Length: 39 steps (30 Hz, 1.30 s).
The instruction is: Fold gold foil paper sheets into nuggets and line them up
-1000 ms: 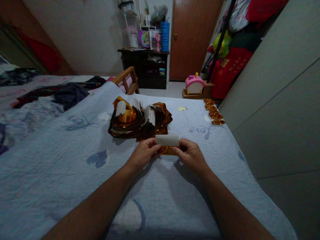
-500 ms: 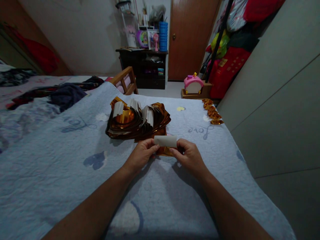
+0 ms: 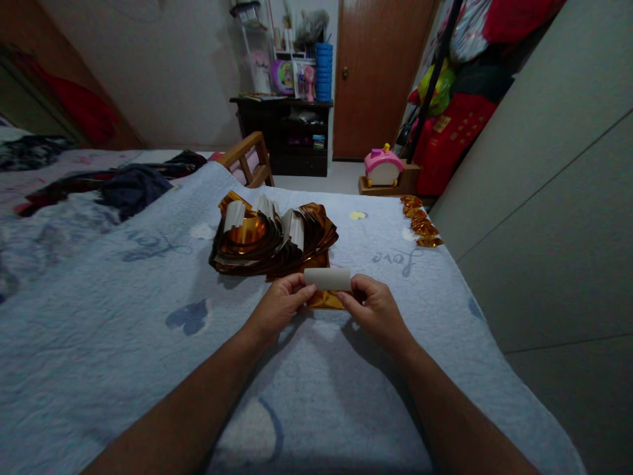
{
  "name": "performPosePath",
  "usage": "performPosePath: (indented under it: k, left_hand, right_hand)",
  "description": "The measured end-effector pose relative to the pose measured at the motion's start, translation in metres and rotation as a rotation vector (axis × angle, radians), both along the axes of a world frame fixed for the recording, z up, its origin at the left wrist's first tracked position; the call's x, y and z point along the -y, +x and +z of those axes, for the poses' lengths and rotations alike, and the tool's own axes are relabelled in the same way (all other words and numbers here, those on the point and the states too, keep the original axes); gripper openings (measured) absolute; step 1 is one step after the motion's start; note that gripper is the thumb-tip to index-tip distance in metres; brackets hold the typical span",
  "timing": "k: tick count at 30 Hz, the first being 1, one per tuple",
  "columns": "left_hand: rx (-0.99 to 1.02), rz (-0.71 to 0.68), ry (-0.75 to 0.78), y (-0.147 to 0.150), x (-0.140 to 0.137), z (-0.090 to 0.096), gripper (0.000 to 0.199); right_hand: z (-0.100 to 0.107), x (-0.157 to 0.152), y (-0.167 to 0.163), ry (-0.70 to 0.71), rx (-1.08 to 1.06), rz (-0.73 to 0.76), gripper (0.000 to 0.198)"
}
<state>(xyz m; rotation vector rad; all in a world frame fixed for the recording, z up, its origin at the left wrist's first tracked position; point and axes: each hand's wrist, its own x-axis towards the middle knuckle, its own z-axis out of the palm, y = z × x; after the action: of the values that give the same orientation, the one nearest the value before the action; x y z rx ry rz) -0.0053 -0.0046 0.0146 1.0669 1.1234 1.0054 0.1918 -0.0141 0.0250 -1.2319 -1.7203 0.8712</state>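
Between my hands is a sheet of gold foil paper (image 3: 326, 300), its pale backing curled over at the top into a roll. My left hand (image 3: 283, 302) pinches the sheet's left end, thumb in front. At the other end, my right hand (image 3: 373, 303) grips it between thumb and fingers. Just beyond lies a thick bundle of gold foil paper (image 3: 247, 254), with white strips showing among the curled layers. Several folded gold foil pieces (image 3: 422, 227) sit in a row near the far right edge of the bed.
A pale blue quilt (image 3: 148, 369) with hearts and lettering covers the bed. Rumpled dark clothes (image 3: 136, 191) lie at the left. Past the foot of the bed stand a dark cabinet (image 3: 281, 142) and a pink toy (image 3: 383, 166). A pale wardrobe (image 3: 554, 251) borders the right side.
The curled pale part of the sheet has turned slightly and looks more evenly rounded. Both hands keep nearly the same place and hold.
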Motion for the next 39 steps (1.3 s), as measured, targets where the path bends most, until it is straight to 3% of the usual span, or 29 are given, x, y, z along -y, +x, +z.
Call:
performPosePath:
  k: [6,14,20,26,32,39]
  left_hand:
    - [0.128,-0.1,-0.006,0.003,0.003,0.004,0.051]
    - [0.115,-0.054,0.075,0.007,0.009,0.005,0.037]
    - [-0.159,0.121,0.262,0.009,0.016,0.008,0.018]
    - [-0.326,0.189,0.428,0.011,0.021,0.013,0.018]
    - [-0.453,0.211,0.621,0.013,0.027,0.018,0.022]
    - [-0.482,0.228,0.657,0.014,0.03,0.02,0.022]
  right_hand:
    - [-0.005,-0.001,0.002,-0.114,-0.119,0.004,0.018]
    - [-0.005,-0.003,0.002,-0.29,-0.376,0.054,0.025]
    - [-0.007,-0.005,0.001,-0.459,-0.484,0.078,0.031]
    - [-0.016,-0.007,-0.001,-0.576,-0.602,0.087,0.036]
    - [-0.015,-0.006,-0.003,-0.615,-0.625,0.128,0.038]
    - [-0.014,-0.006,-0.003,-0.621,-0.622,0.109,0.038]
